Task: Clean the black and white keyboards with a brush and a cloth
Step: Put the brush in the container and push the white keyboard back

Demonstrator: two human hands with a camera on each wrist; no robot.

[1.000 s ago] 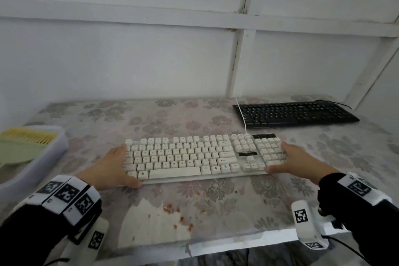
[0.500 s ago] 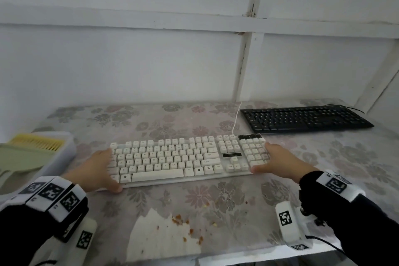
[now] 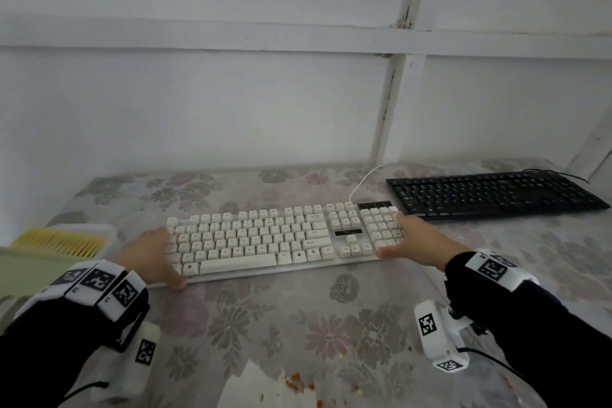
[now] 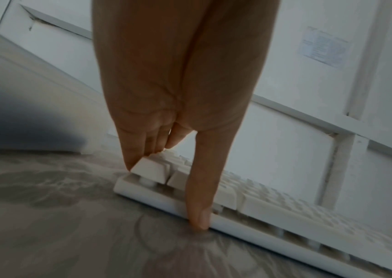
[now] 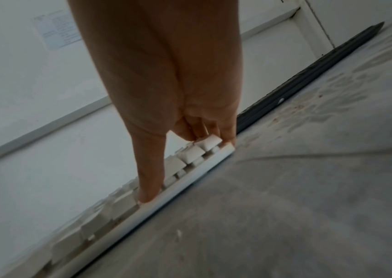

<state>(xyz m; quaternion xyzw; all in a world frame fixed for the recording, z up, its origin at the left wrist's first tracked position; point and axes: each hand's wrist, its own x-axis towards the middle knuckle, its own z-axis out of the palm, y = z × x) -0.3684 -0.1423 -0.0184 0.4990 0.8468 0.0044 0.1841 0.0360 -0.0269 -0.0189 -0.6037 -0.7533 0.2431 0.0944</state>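
The white keyboard (image 3: 258,238) lies flat on the flowered table cover. My left hand (image 3: 170,258) holds its left end, with the thumb (image 4: 199,206) on the front edge and the fingers (image 4: 140,148) on the corner key. At the other end my right hand (image 3: 402,237) holds it the same way, thumb (image 5: 149,178) on the front rim by the number pad. The black keyboard (image 3: 490,192) sits at the back right, just beyond my right hand. A yellow-bristled brush (image 3: 59,242) lies in a tray at the far left. No cloth is in view.
The pale tray (image 3: 99,227) also holds a green piece (image 3: 29,272). Orange crumbs (image 3: 294,381) and a torn white patch (image 3: 251,387) mark the cover near the front edge. The white cable (image 3: 364,179) runs back to the wall.
Both hands have slid the white keyboard away from the front edge and somewhat left. It now lies farther from the crumbs and nearer the wall.
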